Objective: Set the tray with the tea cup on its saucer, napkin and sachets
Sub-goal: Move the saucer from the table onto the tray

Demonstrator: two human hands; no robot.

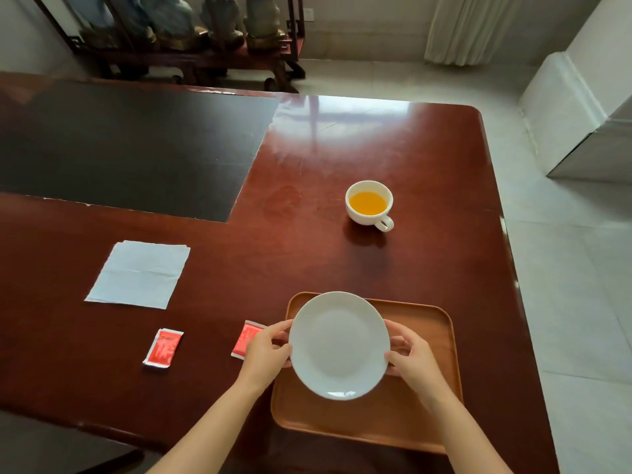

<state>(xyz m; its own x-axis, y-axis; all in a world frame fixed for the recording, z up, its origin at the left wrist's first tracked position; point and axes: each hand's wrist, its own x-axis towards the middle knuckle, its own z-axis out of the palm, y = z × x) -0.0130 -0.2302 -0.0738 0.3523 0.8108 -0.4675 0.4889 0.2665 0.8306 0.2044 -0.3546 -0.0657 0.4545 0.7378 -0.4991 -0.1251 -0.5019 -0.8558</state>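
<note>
left hand [268, 354] + right hand [412, 359]: both gripping saucer [338, 345] rim | over tray [427, 336]

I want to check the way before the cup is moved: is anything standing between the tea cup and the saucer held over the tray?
Nothing visible does. The tea cup stands alone on the table, and only bare tabletop lies between it and the saucer, which both hands hold over the tray. The napkin and sachets lie off to the left.

two bare forearms, no sleeves in view, left hand [268, 354], right hand [412, 359], no rings or watch
</note>
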